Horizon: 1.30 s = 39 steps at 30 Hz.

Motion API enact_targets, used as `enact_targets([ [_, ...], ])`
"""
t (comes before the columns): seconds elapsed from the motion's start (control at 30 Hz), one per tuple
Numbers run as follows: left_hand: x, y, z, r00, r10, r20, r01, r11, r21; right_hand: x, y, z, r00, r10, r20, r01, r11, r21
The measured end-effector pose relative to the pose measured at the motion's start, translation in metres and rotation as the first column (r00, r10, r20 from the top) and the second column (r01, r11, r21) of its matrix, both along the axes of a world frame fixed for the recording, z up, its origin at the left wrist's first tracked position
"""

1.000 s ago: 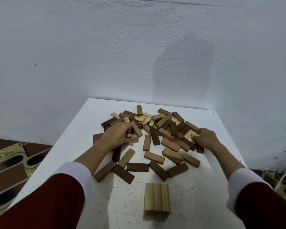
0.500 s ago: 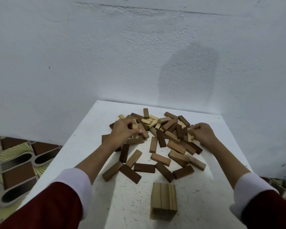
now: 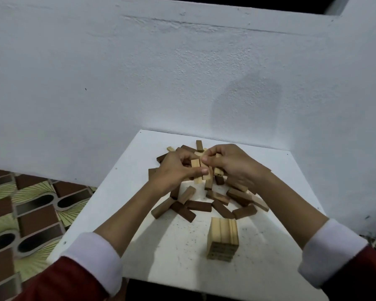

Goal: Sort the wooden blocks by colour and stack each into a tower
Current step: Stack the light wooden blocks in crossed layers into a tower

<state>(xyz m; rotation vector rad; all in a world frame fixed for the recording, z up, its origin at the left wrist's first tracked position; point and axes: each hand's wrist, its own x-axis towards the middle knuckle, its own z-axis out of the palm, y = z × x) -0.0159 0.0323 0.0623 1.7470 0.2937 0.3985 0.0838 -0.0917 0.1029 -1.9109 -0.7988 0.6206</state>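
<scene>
Since a second ago both hands have left the flanks of the pile and met above its middle. The left hand (image 3: 174, 170) now grips pale blocks (image 3: 197, 171), thumb curled over them; I make out about three, though fingers hide part of the bundle. Just right of it, touching, the right hand (image 3: 230, 164) pinches the same bundle at its top, fingers curled round another pale piece. This reads as gathering one colour into a layer, so the next move should be carrying it to the tower.

On the table (image 3: 122, 192), the pile (image 3: 206, 205) lies under and before the hands: mostly dark and mid-brown blocks, too overlapped to count exactly, well over a dozen visible.

Nearest the person, right of centre, stands one pale tower (image 3: 223, 240), three blocks across the top and several layers high. No dark tower exists yet.
</scene>
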Motion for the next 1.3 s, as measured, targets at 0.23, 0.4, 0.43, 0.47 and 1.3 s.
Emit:
enact_targets([
  [0.23,-0.057,0.011,-0.038,0.995,0.098,-0.025,-0.097,0.995,0.008,-0.062,0.017,-0.016,0.993,-0.112,-0.03,0.114,0.992,0.055],
  [0.4,-0.083,0.016,-0.086,0.975,0.102,-0.196,-0.076,0.988,0.135,-0.105,0.034,-0.066,0.999,-0.04,-0.024,0.038,0.996,-0.082],
  [0.43,-0.086,0.017,-0.095,0.97,0.114,-0.217,-0.075,0.981,0.18,-0.111,0.036,-0.082,0.999,-0.051,0.007,0.051,0.994,-0.097],
  [0.47,-0.088,0.019,-0.101,0.964,0.13,-0.234,-0.077,0.972,0.222,-0.115,0.037,-0.094,0.997,-0.068,0.033,0.071,0.992,-0.104],
  [1.3,-0.106,0.023,-0.127,0.988,0.095,-0.121,-0.052,0.948,0.314,-0.128,0.019,-0.181,0.934,-0.173,0.313,0.176,0.984,0.019],
])
